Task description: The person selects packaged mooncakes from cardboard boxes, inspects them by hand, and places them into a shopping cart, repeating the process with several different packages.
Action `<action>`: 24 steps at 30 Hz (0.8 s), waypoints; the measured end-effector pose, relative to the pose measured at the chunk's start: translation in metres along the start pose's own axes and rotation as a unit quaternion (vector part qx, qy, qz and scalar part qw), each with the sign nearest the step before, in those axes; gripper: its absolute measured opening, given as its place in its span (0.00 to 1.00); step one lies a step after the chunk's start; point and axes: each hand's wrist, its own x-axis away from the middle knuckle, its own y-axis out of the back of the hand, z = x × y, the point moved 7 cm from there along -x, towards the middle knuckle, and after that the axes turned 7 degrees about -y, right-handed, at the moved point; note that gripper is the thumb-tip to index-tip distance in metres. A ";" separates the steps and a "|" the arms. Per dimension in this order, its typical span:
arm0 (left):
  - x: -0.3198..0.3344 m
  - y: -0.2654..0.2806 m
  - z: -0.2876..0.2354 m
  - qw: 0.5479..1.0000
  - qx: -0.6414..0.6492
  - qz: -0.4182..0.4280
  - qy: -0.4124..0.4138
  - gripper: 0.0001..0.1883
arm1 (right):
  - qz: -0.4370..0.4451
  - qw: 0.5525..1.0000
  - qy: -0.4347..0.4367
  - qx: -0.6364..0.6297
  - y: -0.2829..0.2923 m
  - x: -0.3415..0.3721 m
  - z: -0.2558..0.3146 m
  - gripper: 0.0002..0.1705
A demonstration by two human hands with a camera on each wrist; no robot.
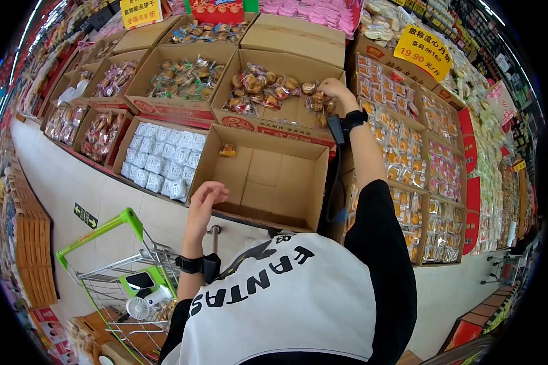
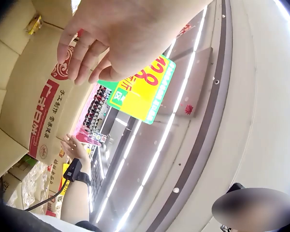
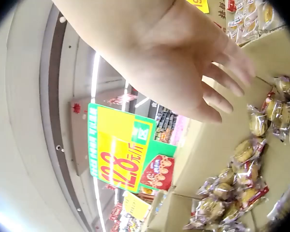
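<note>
My right hand (image 1: pixel 338 91) is over the right end of a cardboard box (image 1: pixel 292 112) of clear-wrapped mooncakes (image 1: pixel 265 88). In the right wrist view that hand (image 3: pixel 183 72) has its fingers extended, with nothing held, and wrapped mooncakes (image 3: pixel 246 166) lie beyond the fingertips. My left hand (image 1: pixel 208 198) hovers by the near left corner of another cardboard box (image 1: pixel 280 182), where one small yellow-wrapped pastry (image 1: pixel 228 150) lies near the far left corner. Loosely bent fingers and nothing in the grasp show on the left hand (image 2: pixel 116 38) in the left wrist view.
White-wrapped cakes (image 1: pixel 161 155) fill a box to the left. More boxes of packaged pastries (image 1: pixel 383 140) stand at right, beneath a yellow price sign (image 1: pixel 423 52). A green-handled shopping cart (image 1: pixel 97 237) stands at lower left, holding a small fan (image 1: pixel 138 308).
</note>
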 end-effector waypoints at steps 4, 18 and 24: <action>-0.015 -0.003 0.006 1.000 0.000 0.002 0.020 0.08 | -0.036 0.995 0.035 0.084 -0.022 -0.054 -0.022 0.19; -0.050 -0.003 0.030 0.996 0.018 0.000 0.083 0.08 | 0.058 0.976 -0.135 0.163 -0.087 -0.088 -0.060 0.21; -0.055 -0.002 0.032 0.995 0.018 -0.004 0.093 0.08 | -0.007 0.946 -0.133 0.294 -0.071 -0.065 -0.044 0.20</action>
